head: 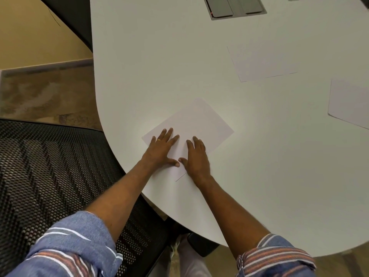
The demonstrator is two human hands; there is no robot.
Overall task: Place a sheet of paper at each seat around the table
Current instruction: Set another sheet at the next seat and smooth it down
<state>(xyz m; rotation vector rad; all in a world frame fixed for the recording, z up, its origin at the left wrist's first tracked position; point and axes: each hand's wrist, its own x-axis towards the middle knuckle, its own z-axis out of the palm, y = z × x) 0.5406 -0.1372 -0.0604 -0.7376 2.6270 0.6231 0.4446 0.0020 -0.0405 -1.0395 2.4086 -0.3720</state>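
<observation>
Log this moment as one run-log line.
sheet: flat on table, beside mesh chair; left hand: rests on sheet; right hand: rests on sheet; second sheet, third sheet: laid farther along

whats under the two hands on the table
A white sheet of paper lies flat on the table under the left hand and right hand, whose straight fingers rest on it. The part of the sheet beneath the palms is covered.

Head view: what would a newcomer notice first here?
The left hand and right hand lie flat on a white sheet by the curved edge of the table. A second sheet lies farther right, a third sheet at the right border. A black mesh chair stands at left.
</observation>
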